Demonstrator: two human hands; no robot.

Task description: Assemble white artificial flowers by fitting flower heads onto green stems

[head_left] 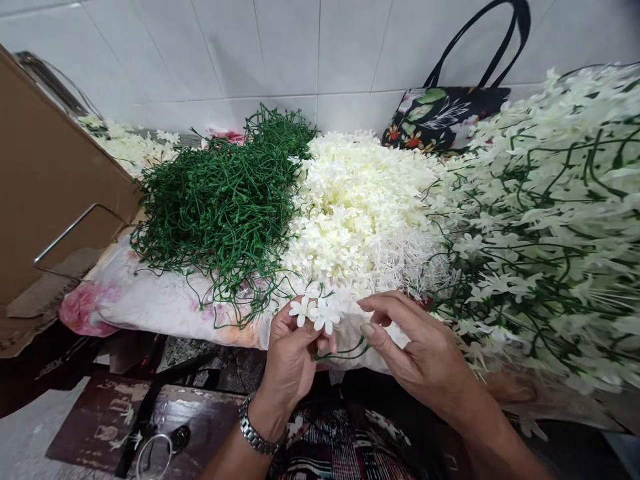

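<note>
My left hand (286,363), with a metal watch at its wrist, pinches a sprig of white artificial flowers (325,315) in front of my body. Its thin green stem (345,355) curves out below the blossoms toward my right hand (425,353). That hand hovers just right of the sprig, thumb and index fingertips apart, with nothing visible between them. Whether its thumb touches the stem I cannot tell. Beyond my hands lie a heap of loose white blossoms (345,207) and a patch of thin white stamens (407,260).
Green plastic stems (220,200) are piled on a floral cloth (150,303) at left. Finished-looking flower sprays (555,240) are heaped high at right. A cardboard box (55,180) borders the left side. A floral handbag (445,117) leans by the tiled wall (285,53).
</note>
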